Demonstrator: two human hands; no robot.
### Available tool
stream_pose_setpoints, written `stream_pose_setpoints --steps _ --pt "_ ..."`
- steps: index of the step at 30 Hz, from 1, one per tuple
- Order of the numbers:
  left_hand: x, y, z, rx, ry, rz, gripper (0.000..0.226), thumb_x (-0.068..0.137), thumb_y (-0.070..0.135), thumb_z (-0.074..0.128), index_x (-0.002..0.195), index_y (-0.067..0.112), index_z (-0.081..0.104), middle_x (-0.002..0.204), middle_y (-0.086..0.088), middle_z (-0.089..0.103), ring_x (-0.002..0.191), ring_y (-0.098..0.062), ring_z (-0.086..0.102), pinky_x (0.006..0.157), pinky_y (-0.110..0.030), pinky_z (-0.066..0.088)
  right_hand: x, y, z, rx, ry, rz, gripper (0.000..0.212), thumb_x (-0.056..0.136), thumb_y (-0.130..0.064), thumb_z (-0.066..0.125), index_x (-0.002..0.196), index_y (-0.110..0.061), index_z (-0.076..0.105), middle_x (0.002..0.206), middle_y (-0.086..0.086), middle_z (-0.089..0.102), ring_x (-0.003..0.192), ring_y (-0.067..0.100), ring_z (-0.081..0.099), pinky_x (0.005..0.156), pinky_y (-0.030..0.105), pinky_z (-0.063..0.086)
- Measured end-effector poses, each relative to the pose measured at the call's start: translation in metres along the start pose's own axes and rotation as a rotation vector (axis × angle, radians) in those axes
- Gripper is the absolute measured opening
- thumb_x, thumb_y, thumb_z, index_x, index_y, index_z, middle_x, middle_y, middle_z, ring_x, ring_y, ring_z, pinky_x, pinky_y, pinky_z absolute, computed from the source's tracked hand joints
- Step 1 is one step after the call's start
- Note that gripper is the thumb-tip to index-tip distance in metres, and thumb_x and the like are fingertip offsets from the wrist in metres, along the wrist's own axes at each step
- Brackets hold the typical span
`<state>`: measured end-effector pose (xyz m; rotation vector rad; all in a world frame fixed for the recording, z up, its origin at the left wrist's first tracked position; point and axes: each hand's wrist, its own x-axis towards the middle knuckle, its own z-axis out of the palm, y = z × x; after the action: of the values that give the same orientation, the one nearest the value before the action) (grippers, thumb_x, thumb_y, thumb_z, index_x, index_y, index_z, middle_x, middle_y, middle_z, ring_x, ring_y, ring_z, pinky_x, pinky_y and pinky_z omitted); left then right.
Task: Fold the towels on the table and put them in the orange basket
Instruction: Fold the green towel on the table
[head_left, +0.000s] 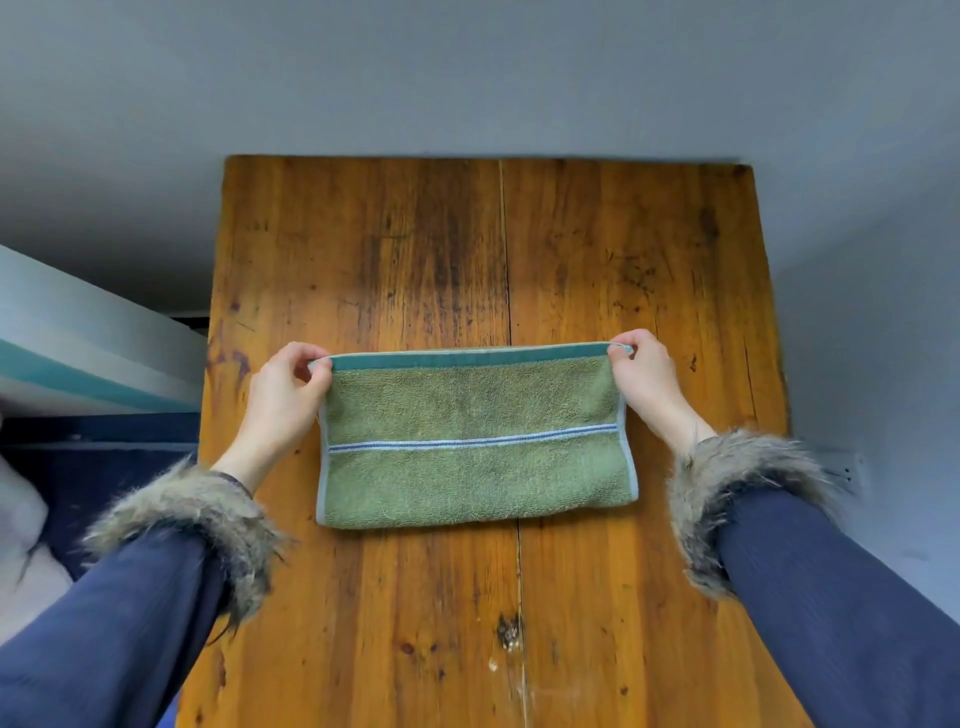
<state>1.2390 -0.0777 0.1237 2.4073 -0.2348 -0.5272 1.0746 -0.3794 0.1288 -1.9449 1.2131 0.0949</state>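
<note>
A green towel (470, 447) with a pale blue border and a thin blue stripe hangs folded over the middle of the wooden table (415, 249). Its top edge is stretched taut between my hands, and its lower fold is close to the tabletop. My left hand (283, 395) pinches the towel's top left corner. My right hand (644, 382) pinches the top right corner. Both arms wear dark blue sleeves with fur cuffs. No orange basket is in view.
Grey walls stand behind and to the right of the table. A white and teal surface (78, 353) lies to the left, with dark blue fabric (93, 467) below it. A wall socket (849, 470) sits low on the right wall.
</note>
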Motion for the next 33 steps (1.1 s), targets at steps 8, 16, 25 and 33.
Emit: stream_pose_setpoints --steps 8,16,25,33 --pt "0.008 0.0 0.014 0.051 0.075 -0.012 0.019 0.094 0.024 0.05 0.106 0.012 0.058 0.107 -0.01 0.052 0.094 -0.021 0.05 0.083 -0.033 0.04 0.003 0.003 0.007 0.012 0.135 -0.02 0.018 0.096 -0.018 0.045 0.107 -0.011 0.057 0.107 0.001 0.052 0.099 0.017 0.048 0.082 0.024 0.031" --pt "-0.04 0.005 0.059 0.451 0.179 0.458 0.045 0.091 0.028 0.045 0.134 0.016 0.044 0.135 -0.02 0.042 0.129 -0.035 0.034 0.104 -0.054 0.025 -0.057 0.022 0.072 -0.345 0.185 -0.54 0.046 0.097 -0.025 0.031 0.14 -0.009 0.038 0.147 0.008 0.036 0.139 0.02 0.027 0.116 0.041 0.015" --pt "-0.03 -0.022 0.092 0.661 0.038 0.452 0.061 0.092 0.054 0.023 0.147 0.027 0.022 0.157 -0.007 0.013 0.144 -0.027 0.006 0.114 -0.053 -0.001 -0.024 0.053 0.085 -0.636 0.123 -0.588 0.055 0.097 -0.041 0.023 0.148 -0.023 0.014 0.157 0.004 0.004 0.145 0.017 0.002 0.118 0.036 -0.002" --pt "-0.039 -0.062 0.054 0.423 0.079 0.415 0.052 0.096 0.033 0.031 0.145 0.014 0.029 0.153 -0.011 0.022 0.143 -0.028 0.014 0.114 -0.051 0.011 -0.037 0.062 0.068 -0.658 0.178 -0.51 0.057 0.096 -0.041 0.019 0.149 -0.021 0.012 0.158 0.01 0.004 0.145 0.02 -0.004 0.117 0.04 -0.009"
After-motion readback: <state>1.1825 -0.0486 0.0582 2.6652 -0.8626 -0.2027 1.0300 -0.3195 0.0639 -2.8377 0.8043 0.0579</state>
